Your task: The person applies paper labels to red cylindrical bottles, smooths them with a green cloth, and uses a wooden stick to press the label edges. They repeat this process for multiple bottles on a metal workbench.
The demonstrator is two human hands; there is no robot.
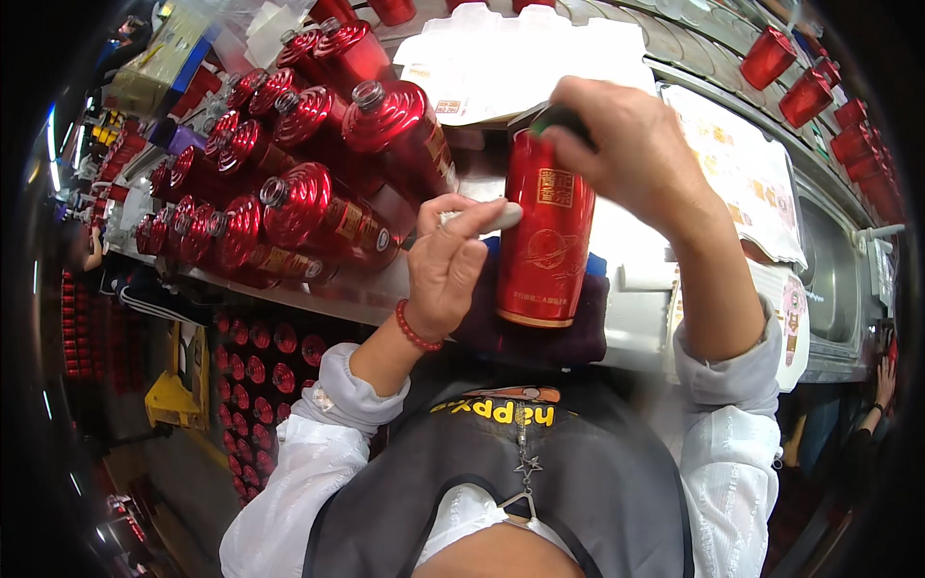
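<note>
A red cylindrical bottle (546,231) with gold lettering and a line drawing stands or leans in front of me over a folded dark cloth (482,323). My right hand (621,144) is closed over its far end, gripping a dark green object (562,120) mostly hidden by the fingers. That end of the bottle is partly covered too. My left hand (446,265) is at the bottle's left side, its fingers bent and apart. A white-covered fingertip (503,216) touches the bottle there; the hand does not wrap round it.
Many glossy red bottles (313,204) crowd the left side, close to my left hand. White sheets bearing labels (737,173) lie to the right, with another white sheet (525,53) behind. A metal sink (831,275) and more red containers (807,96) are farther right. Stacked bottles (260,385) fill the lower left.
</note>
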